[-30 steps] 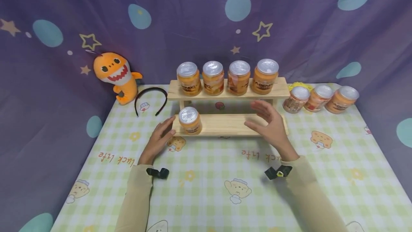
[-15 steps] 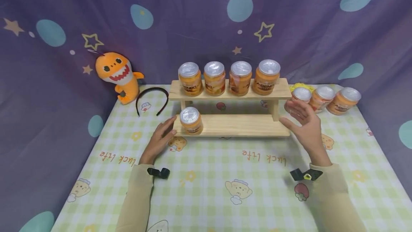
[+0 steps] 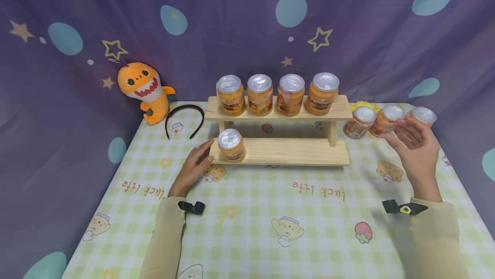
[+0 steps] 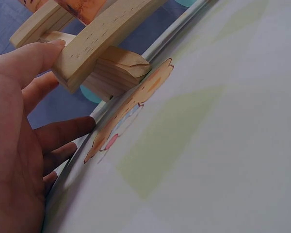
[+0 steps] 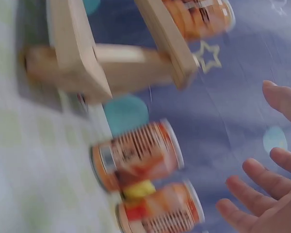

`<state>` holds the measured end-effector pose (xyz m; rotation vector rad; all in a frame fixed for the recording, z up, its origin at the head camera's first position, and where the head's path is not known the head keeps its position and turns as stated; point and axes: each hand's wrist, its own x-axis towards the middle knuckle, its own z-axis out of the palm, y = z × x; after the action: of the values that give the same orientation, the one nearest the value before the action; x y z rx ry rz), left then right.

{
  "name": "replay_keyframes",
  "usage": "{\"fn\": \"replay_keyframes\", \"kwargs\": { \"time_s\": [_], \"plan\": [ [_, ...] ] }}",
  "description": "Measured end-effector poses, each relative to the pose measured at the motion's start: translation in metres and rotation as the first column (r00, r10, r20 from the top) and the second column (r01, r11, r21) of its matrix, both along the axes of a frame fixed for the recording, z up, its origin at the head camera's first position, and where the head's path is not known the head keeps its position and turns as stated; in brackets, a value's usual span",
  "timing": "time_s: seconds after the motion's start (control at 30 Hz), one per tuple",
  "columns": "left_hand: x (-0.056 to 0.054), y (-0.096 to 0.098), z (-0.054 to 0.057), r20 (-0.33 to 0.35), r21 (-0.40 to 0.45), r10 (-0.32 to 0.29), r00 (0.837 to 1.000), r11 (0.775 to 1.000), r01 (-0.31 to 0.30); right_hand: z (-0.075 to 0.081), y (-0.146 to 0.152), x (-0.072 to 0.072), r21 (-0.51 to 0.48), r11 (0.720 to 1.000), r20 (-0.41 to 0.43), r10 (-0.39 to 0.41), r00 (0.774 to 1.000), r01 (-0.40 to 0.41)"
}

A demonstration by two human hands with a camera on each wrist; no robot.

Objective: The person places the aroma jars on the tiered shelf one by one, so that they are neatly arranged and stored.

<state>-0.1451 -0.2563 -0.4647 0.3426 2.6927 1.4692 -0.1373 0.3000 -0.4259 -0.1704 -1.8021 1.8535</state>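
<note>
A two-tier wooden shelf (image 3: pixel 278 152) stands on the table. Its lower tier carries one orange jar (image 3: pixel 232 146) with a silver lid at the left end. My left hand (image 3: pixel 190 169) rests at that end; in the left wrist view the thumb (image 4: pixel 51 51) touches the board's corner and the other fingers extend loosely below. Off to the right, my right hand (image 3: pixel 420 156) is raised with spread fingers and holds nothing. It partly covers the rightmost jar (image 3: pixel 423 114) of three; beside it stand a middle jar (image 3: pixel 389 114) and a left jar (image 3: pixel 359 123).
Several similar jars (image 3: pixel 260 98) line the upper tier. A yellow object (image 3: pixel 363 105) shows behind the right-hand jars. At the back left are an orange shark plush (image 3: pixel 145 92) and a black headband (image 3: pixel 185 108). A patterned curtain (image 3: pixel 232 25) bounds the table's back and sides.
My right hand has moved right, from over the lower tier past the shelf's end to the rightmost jar. My left hand has stayed at the shelf's left end.
</note>
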Motion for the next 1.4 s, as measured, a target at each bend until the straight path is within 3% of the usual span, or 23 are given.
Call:
{"fn": "replay_keyframes", "kwargs": {
  "time_s": [0.2,0.37,0.53,0.7,0.8,0.97,1.4],
  "plan": [
    [0.0,0.0,0.001,0.003,-0.007,-0.002,1.0,1.0,0.002,-0.004,0.025,-0.004,-0.138,0.989,-0.078,-0.058,0.995,0.047],
    [0.0,-0.001,-0.001,-0.002,-0.006,-0.003,1.0,1.0,0.003,-0.006,0.041,-0.009,-0.195,0.977,-0.072,-0.103,0.992,0.087],
    [0.0,-0.001,-0.001,-0.012,0.0,-0.008,1.0,1.0,0.008,-0.009,0.055,-0.014,-0.191,0.972,-0.039,-0.146,0.989,0.136],
    [0.0,-0.001,-0.001,-0.015,0.009,-0.008,1.0,1.0,0.008,-0.013,0.067,-0.019,-0.094,0.973,-0.003,-0.214,0.977,0.213],
    [-0.001,-0.001,-0.001,-0.02,0.01,-0.009,1.0,1.0,0.009,-0.013,0.073,-0.023,-0.027,0.965,0.071,-0.259,0.963,0.261],
    [-0.001,-0.001,-0.002,-0.024,0.009,-0.011,1.0,1.0,0.011,-0.015,0.081,-0.03,0.113,0.944,0.22,-0.329,0.918,0.311],
    [-0.001,-0.001,-0.001,-0.006,0.002,-0.005,1.0,1.0,0.005,-0.026,0.095,-0.045,0.222,0.933,0.385,-0.35,0.854,0.283]
  ]
}}
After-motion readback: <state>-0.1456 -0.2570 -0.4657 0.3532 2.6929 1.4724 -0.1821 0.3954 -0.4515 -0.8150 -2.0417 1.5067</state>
